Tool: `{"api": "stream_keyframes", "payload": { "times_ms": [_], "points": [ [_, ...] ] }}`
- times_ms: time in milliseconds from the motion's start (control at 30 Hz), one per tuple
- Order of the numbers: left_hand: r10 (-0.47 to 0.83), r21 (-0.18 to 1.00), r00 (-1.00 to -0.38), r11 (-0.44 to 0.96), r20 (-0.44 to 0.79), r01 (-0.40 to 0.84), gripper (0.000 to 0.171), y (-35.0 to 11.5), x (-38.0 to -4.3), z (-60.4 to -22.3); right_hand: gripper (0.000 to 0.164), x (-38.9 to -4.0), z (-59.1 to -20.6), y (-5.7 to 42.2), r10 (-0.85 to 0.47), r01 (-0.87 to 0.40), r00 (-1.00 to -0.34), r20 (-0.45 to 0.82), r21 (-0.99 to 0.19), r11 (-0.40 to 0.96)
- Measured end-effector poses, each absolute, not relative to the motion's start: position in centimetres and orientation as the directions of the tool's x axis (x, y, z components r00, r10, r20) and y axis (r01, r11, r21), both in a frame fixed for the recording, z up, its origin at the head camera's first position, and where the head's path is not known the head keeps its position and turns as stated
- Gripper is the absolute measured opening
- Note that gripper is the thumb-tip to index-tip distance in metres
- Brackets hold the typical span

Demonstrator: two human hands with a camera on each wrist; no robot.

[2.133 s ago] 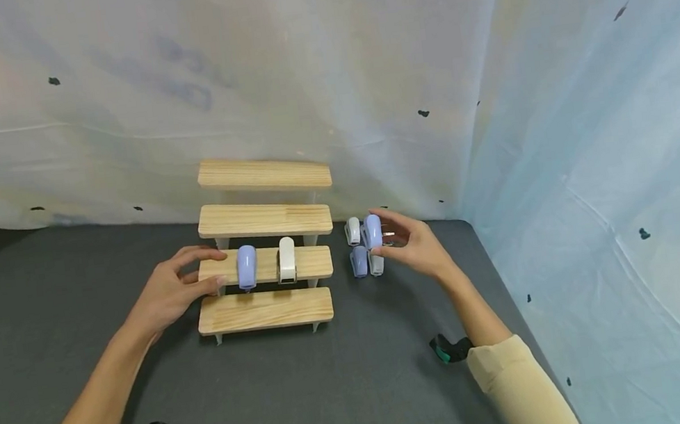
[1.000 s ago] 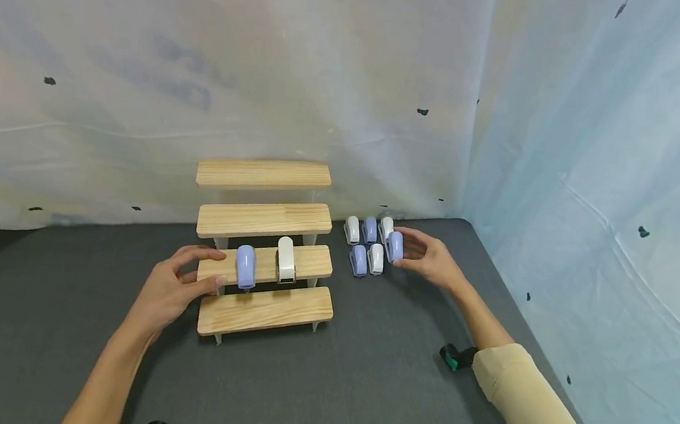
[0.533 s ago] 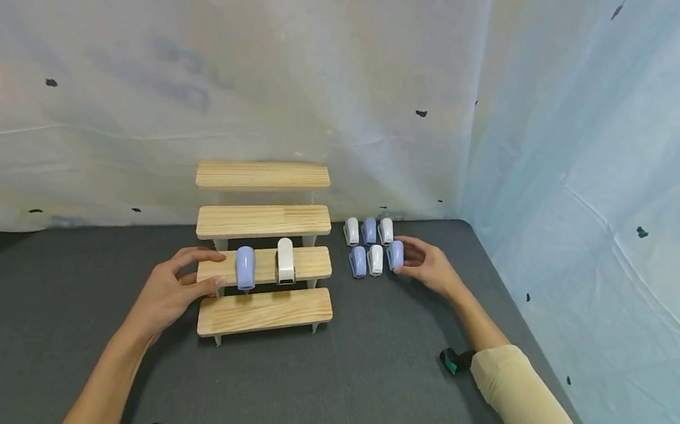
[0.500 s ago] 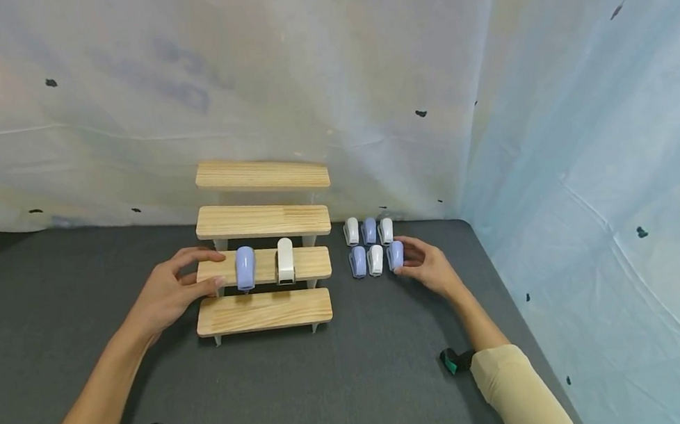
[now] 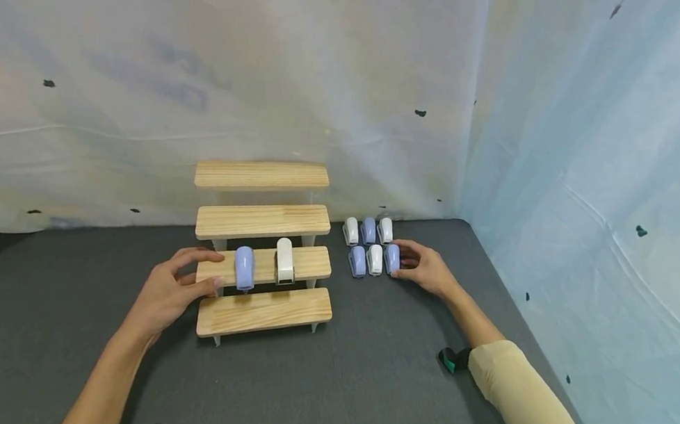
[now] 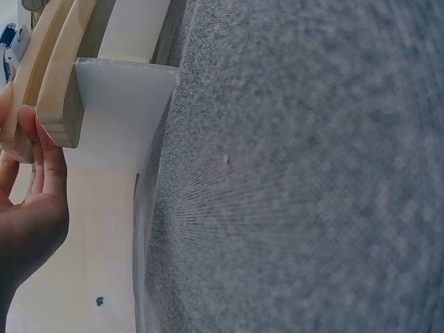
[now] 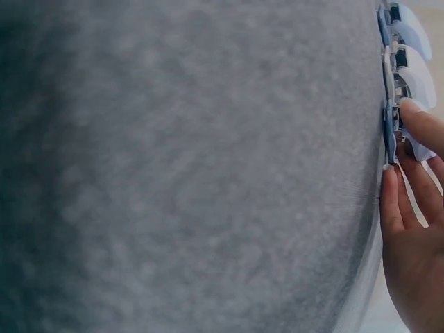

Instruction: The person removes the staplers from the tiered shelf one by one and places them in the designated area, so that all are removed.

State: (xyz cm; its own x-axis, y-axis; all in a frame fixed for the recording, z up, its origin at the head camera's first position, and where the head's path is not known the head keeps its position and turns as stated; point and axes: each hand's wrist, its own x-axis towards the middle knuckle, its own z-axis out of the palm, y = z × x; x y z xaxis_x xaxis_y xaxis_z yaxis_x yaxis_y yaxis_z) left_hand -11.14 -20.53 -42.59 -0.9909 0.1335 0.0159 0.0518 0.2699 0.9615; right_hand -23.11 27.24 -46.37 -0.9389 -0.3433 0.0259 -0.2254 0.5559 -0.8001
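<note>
In the head view, my left hand grips the left end of the second-lowest step of a wooden tiered stand. A purple stapler and a white stapler sit on that step. To the right, small staplers lie in two short rows on the dark table. My right hand pinches the purple stapler at the right end of the front row, thumb at its near end. The right wrist view shows this hand's thumb and fingers around it, beside a white stapler.
Front row also has a white stapler and a purple one. Behind them are a white, a purple and another white stapler. A pale curtain borders the grey table at the back and right.
My right hand has carried the purple stapler rightward, lowered it to the front row's right end and shifted it slightly left. My left hand stays on the stand.
</note>
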Motion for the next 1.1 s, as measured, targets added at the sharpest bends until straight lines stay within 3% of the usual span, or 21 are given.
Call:
{"api": "stream_keyframes", "payload": {
  "times_ms": [567,733,1100],
  "points": [
    [0.129,0.965,-0.992,0.258,0.010,0.043,0.049,-20.5,-11.1,-42.5,0.072,-23.0,-46.5,27.3,-0.345,-0.224,-0.938,0.034,-0.819,0.528],
    [0.133,0.965,-0.991,0.257,0.017,0.051,0.048,-20.4,-11.0,-42.5,0.067,-22.1,-44.9,26.9,-0.347,-0.223,-0.937,0.049,-0.848,0.482],
    [0.137,0.966,-0.990,0.253,0.022,0.056,0.047,-20.4,-10.9,-42.2,0.054,-20.8,-42.3,25.6,-0.278,-0.367,-0.923,0.265,-0.819,0.441]
  ]
}}
